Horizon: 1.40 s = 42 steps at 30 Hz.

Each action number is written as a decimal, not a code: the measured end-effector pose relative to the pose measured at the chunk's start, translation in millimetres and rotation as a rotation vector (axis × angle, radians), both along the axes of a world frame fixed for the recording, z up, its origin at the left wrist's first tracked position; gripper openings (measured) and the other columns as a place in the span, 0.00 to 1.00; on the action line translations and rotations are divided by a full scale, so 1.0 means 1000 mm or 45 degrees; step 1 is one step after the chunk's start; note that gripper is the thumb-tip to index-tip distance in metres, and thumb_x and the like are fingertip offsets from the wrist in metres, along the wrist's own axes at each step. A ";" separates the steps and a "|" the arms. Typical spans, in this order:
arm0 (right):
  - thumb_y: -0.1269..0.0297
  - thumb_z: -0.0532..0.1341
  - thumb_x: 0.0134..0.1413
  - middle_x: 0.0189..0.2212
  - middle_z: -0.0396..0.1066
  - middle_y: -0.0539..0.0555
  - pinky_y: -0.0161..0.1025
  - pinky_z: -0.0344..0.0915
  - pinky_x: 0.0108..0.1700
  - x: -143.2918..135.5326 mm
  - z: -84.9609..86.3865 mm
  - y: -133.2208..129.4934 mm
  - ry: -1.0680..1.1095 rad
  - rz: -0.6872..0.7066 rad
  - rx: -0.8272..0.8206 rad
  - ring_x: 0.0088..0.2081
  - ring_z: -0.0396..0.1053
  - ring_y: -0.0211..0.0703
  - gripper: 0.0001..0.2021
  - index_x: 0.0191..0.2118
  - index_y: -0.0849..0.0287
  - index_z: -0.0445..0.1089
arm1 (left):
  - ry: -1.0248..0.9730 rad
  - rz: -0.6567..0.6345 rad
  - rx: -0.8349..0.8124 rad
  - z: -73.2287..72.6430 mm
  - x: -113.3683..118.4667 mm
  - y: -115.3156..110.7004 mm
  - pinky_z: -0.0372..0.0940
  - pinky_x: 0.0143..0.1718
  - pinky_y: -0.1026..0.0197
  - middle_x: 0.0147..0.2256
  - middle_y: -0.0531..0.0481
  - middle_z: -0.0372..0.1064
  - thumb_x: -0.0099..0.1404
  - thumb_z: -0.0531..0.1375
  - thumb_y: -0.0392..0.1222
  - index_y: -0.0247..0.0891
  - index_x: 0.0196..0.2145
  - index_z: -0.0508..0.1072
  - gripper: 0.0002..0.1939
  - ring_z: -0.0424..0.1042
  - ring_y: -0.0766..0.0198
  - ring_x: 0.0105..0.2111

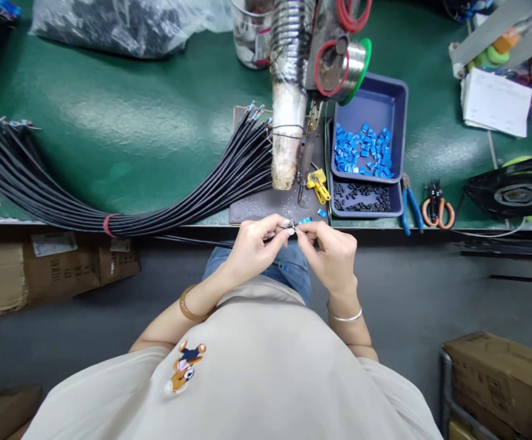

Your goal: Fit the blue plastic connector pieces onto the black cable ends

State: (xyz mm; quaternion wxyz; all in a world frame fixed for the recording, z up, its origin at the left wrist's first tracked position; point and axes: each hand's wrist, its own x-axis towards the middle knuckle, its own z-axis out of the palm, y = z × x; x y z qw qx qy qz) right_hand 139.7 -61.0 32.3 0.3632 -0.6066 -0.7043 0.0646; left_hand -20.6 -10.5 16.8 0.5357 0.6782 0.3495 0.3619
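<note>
At the bench's front edge, my left hand (259,244) pinches a black cable (192,240) close to its end, the rest of it trailing off to the left. My right hand (332,253) is closed in a pinch at the cable's thin wire ends, fingertips almost touching the left ones. The exact grip on the wires is too small to make out. Just beyond my fingers, small blue connectors (321,213) lie by a yellow wire stripper (319,185). A bundle of black cables (165,217), tied with a red band, stretches across the bench on the left.
A fume hose (288,104) and a soldering iron (310,146) hang ahead, near a solder spool (355,70). Right of them are a bin of blue connectors (405,122), a bin of black pieces (366,214), blue-handled pliers (413,208), orange-handled cutters (438,211) and a fan (513,186).
</note>
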 end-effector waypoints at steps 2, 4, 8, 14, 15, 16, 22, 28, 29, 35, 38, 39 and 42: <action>0.67 0.60 0.58 0.19 0.64 0.43 0.30 0.57 0.25 -0.004 -0.001 0.001 0.208 -0.063 -0.096 0.19 0.57 0.28 0.04 0.32 0.57 0.71 | -0.128 -0.013 -0.212 -0.001 0.001 0.000 0.60 0.22 0.70 0.23 0.55 0.68 0.67 0.60 0.43 0.35 0.31 0.68 0.09 0.62 0.75 0.18; 0.64 0.61 0.57 0.17 0.60 0.42 0.29 0.53 0.21 -0.005 -0.001 0.002 0.510 -0.079 -0.293 0.17 0.53 0.27 0.06 0.30 0.58 0.69 | -0.264 -0.004 -0.389 -0.002 0.001 0.001 0.57 0.19 0.70 0.21 0.56 0.66 0.66 0.61 0.46 0.36 0.31 0.67 0.11 0.60 0.76 0.16; 0.60 0.63 0.54 0.17 0.61 0.42 0.30 0.52 0.19 0.002 0.003 0.003 0.863 -0.122 -0.398 0.17 0.56 0.28 0.09 0.29 0.58 0.68 | -0.399 0.021 -0.516 -0.002 -0.002 0.007 0.58 0.20 0.71 0.20 0.55 0.66 0.63 0.64 0.47 0.35 0.31 0.69 0.12 0.62 0.75 0.18; 0.55 0.63 0.57 0.21 0.68 0.46 0.33 0.54 0.22 0.011 0.008 0.007 0.577 -0.252 -0.239 0.20 0.63 0.31 0.11 0.38 0.57 0.74 | -0.342 0.008 -0.518 0.001 0.000 0.009 0.61 0.23 0.70 0.21 0.53 0.68 0.58 0.67 0.42 0.32 0.28 0.73 0.10 0.66 0.73 0.21; 0.54 0.63 0.57 0.21 0.69 0.46 0.33 0.54 0.22 0.010 0.008 0.008 0.542 -0.207 -0.276 0.20 0.62 0.31 0.11 0.37 0.58 0.74 | -0.336 0.018 -0.504 0.001 0.001 0.009 0.61 0.22 0.70 0.22 0.53 0.68 0.58 0.66 0.42 0.32 0.28 0.73 0.10 0.65 0.74 0.21; 0.55 0.62 0.58 0.21 0.69 0.46 0.33 0.54 0.22 0.009 0.008 0.009 0.506 -0.174 -0.299 0.19 0.61 0.31 0.11 0.35 0.58 0.74 | -0.332 0.031 -0.491 0.000 0.003 0.009 0.60 0.22 0.70 0.22 0.53 0.68 0.58 0.66 0.41 0.32 0.27 0.74 0.09 0.65 0.74 0.21; 0.59 0.60 0.61 0.20 0.68 0.46 0.33 0.58 0.25 0.003 0.005 0.010 0.126 -0.229 -0.024 0.19 0.59 0.30 0.10 0.31 0.57 0.73 | -0.311 0.129 -0.415 -0.002 0.011 0.012 0.67 0.32 0.67 0.25 0.53 0.70 0.55 0.66 0.39 0.33 0.27 0.74 0.07 0.67 0.71 0.26; 0.64 0.54 0.65 0.30 0.75 0.48 0.35 0.65 0.23 0.008 0.001 0.002 0.476 -0.324 0.158 0.21 0.70 0.34 0.12 0.53 0.52 0.62 | -0.307 0.125 -0.369 -0.001 0.013 0.020 0.60 0.27 0.69 0.23 0.54 0.67 0.56 0.64 0.37 0.33 0.24 0.72 0.06 0.63 0.73 0.23; 0.65 0.55 0.65 0.34 0.77 0.49 0.35 0.69 0.26 0.009 -0.001 0.001 0.477 -0.295 0.183 0.23 0.73 0.35 0.11 0.52 0.52 0.62 | -0.303 0.116 -0.361 -0.001 0.013 0.021 0.58 0.26 0.69 0.22 0.55 0.67 0.57 0.64 0.37 0.33 0.24 0.72 0.07 0.62 0.74 0.23; 0.69 0.61 0.59 0.44 0.78 0.54 0.45 0.75 0.49 0.005 -0.014 0.007 0.124 -0.061 0.229 0.46 0.78 0.45 0.03 0.38 0.53 0.69 | -0.308 0.071 -0.387 -0.004 0.015 0.025 0.61 0.28 0.68 0.23 0.54 0.67 0.58 0.64 0.39 0.32 0.25 0.72 0.08 0.63 0.73 0.24; 0.68 0.59 0.60 0.45 0.78 0.55 0.43 0.76 0.45 0.001 -0.020 0.010 0.129 -0.107 0.206 0.45 0.78 0.44 0.02 0.36 0.54 0.67 | -0.342 0.115 -0.407 -0.006 0.018 0.026 0.64 0.31 0.68 0.26 0.53 0.70 0.57 0.65 0.40 0.32 0.27 0.74 0.07 0.67 0.72 0.26; 0.68 0.59 0.60 0.45 0.78 0.55 0.42 0.76 0.43 -0.001 -0.021 0.011 0.176 -0.116 0.181 0.44 0.78 0.43 0.02 0.36 0.54 0.67 | -0.362 0.129 -0.415 -0.007 0.019 0.027 0.66 0.33 0.68 0.27 0.52 0.71 0.57 0.65 0.40 0.32 0.27 0.74 0.07 0.68 0.72 0.27; 0.69 0.60 0.59 0.46 0.78 0.55 0.41 0.77 0.42 -0.001 -0.021 0.013 0.343 -0.099 0.126 0.42 0.79 0.43 0.03 0.34 0.55 0.65 | -0.409 0.154 -0.403 -0.008 0.021 0.028 0.67 0.33 0.68 0.27 0.53 0.71 0.57 0.66 0.41 0.33 0.28 0.74 0.08 0.68 0.71 0.27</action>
